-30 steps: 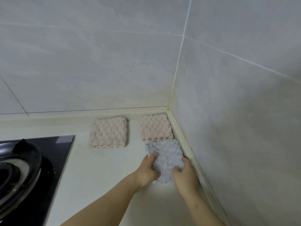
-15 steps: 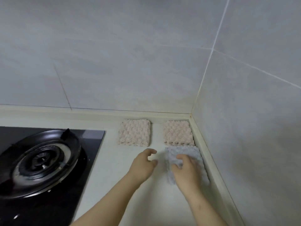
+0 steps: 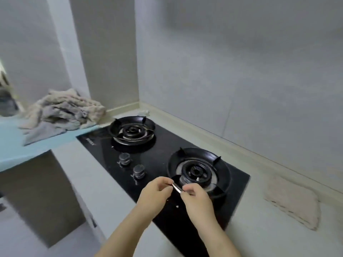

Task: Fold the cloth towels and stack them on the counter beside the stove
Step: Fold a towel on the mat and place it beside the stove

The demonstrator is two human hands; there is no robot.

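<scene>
Both hands are hovering together over the front edge of the black glass stove (image 3: 159, 154), just in front of the near burner (image 3: 198, 171). The left hand (image 3: 155, 193) and the right hand (image 3: 197, 200) are each pinching one end of a small silvery object (image 3: 177, 188) between thumb and fingertips, so each grip is closing on that item; it is too small and blurred to tell what it is. Neither hand is touching any cloth. One folded towel (image 3: 295, 203), pinkish-beige and textured, is lying flat on the pale tabletop (image 3: 259, 238) just right of the stove, close to the raised strip along the wall (image 3: 241, 71) and well apart from the hands. A loose pile of unfolded towels (image 3: 63, 112), beige and grey, is sitting crumpled on the blue tabletop (image 3: 14, 151) beyond the stove's far left end, with one grey cloth spreading out flat toward the front edge. The far burner (image 3: 132, 130) is standing between that pile and the hands. Two round knobs (image 3: 124, 158) (image 3: 139, 171) are sitting on the glass near its front edge, between the two burners and just left of the left hand. The whole view is appearing slightly smeared.
</scene>
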